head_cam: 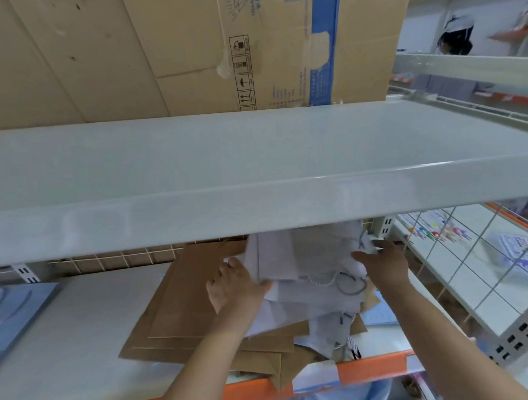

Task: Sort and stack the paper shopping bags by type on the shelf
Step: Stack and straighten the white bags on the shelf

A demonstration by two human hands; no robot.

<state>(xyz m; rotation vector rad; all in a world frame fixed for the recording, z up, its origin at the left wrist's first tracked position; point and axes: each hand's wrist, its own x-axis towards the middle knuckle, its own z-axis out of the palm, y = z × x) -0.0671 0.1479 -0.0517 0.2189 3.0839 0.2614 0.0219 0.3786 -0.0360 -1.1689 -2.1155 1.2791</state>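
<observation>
Your left hand (pixel 234 284) grips the near-left corner of the white paper bags (pixel 304 258), thumb on top. Your right hand (pixel 380 262) lies flat and relaxed against their right edge, though blur hides its fingertips. The white bags rest on brown paper bags (pixel 182 306) on the lower shelf (pixel 81 328), under the upper shelf (pixel 255 170) bearing a cardboard box (pixel 189 45).

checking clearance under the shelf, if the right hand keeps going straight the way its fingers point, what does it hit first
The right hand points inward and left, its fingers already on the white paper bags. Going straight on, it would likely push deeper into that pile. What lies behind is hidden by the upper shelf.
</observation>
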